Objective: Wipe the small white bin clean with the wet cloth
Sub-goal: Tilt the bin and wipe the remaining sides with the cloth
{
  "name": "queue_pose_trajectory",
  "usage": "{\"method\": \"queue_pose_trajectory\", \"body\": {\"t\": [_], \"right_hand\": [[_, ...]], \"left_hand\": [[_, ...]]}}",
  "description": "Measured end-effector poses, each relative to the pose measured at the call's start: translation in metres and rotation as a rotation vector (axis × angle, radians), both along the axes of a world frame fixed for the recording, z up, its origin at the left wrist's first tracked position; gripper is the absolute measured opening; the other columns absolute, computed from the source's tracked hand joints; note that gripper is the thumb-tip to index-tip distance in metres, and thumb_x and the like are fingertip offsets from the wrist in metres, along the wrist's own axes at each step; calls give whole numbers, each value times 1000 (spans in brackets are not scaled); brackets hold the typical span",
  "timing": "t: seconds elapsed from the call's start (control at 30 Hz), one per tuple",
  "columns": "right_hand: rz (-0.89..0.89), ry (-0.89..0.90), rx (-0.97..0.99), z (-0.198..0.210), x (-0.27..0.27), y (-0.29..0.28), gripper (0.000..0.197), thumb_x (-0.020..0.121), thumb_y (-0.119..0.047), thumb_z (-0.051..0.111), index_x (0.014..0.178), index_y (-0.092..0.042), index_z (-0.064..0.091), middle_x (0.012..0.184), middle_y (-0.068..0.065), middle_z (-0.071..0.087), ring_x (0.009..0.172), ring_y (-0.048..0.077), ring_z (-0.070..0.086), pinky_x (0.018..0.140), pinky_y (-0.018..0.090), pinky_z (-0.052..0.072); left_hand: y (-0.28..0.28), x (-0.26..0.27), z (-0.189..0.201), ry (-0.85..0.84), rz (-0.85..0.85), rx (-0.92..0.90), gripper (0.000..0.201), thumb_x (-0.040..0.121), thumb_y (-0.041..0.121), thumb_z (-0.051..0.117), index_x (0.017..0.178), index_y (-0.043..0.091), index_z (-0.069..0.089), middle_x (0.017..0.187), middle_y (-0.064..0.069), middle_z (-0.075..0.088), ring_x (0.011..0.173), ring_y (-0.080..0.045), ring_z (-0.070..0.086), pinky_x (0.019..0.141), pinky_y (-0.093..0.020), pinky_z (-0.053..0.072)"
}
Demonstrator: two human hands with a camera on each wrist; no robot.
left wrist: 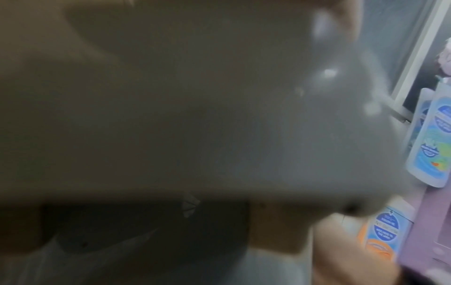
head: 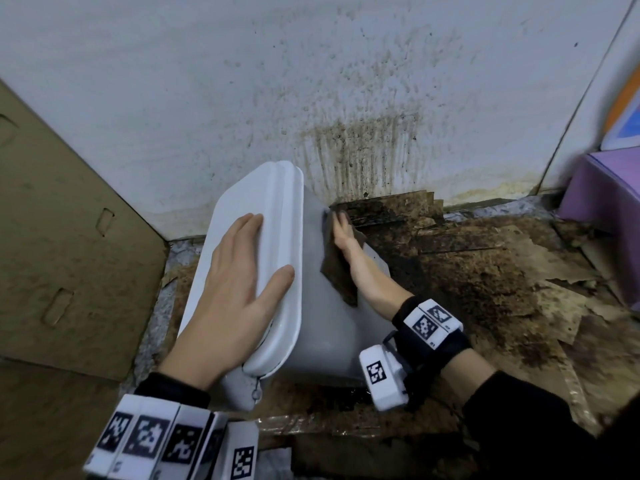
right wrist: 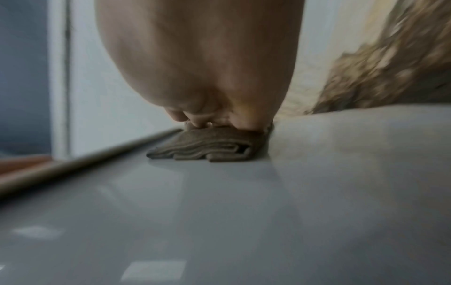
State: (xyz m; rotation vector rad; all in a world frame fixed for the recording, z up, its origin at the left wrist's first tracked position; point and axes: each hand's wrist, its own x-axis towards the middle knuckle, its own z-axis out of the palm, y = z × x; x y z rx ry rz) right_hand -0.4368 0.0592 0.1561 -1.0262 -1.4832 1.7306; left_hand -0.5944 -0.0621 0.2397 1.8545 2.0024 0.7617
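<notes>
L hand (head: 228,289) flat on bin (head: 311,327) lid, R hand (head: 346,242) presses cloth (head: 337,268) to side, R fingers blurred

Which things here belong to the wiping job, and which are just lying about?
In the job:
- small white bin, tipped over
- wet cloth, pressed to its side
- right hand on the cloth
- left hand flat on the lid

Lying about:
- cardboard box
- purple box
- bottles

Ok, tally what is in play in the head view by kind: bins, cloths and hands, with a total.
Bins: 1, the white bin, tipped over.
Cloths: 1, the brown cloth, pressed on the bin's side.
Hands: 2, the left hand flat on the lid, the right hand on the cloth.
Total: 4
</notes>
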Motion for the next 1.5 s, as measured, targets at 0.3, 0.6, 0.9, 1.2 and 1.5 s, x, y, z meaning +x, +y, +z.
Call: {"method": "queue_pose_trajectory", "body": {"t": [0.3,0.6,0.9,1.2,1.5], "right_hand": [[-25,93,196,2,-15,-58,47,111,-52,14,157,-55,5,168,-32,3,153,-13,1,130,33,5],[-173,-307,63,-107,46,-58,52,114,-23,21,163,-26,1,173,-9,-5,152,-7,-3,121,13,-3],[-251,-21,107,-47,15,-96,47,105,-41,19,147,-61,17,170,-23,11,154,-9,11,131,34,10],[-302,-94,494,-55,12,-120,53,112,-24,22,153,-56,23,169,-19,25,157,3,20,127,35,18],[-503,-239,-160,-153,60,-113,49,114,-28,22,163,-24,19,172,-7,17,157,6,14,129,32,9]], "left_hand": [[-1,1,-1,-10,12,-4,78,93,57,42,160,29,14,165,15,15,152,-1,11,119,-24,10],[-3,-5,-2,-32,17,8,77,93,58,43,159,27,18,164,12,19,151,-5,16,123,-31,14],[2,4,-1,-7,20,19,86,86,65,36,159,22,18,165,7,20,151,-6,15,119,-26,12],[1,5,-1,-12,41,13,80,90,55,43,159,21,20,164,4,22,150,-10,18,118,-26,13],[1,7,-1,-12,30,13,80,90,58,42,158,22,20,163,5,23,150,-11,19,120,-29,15]]}}
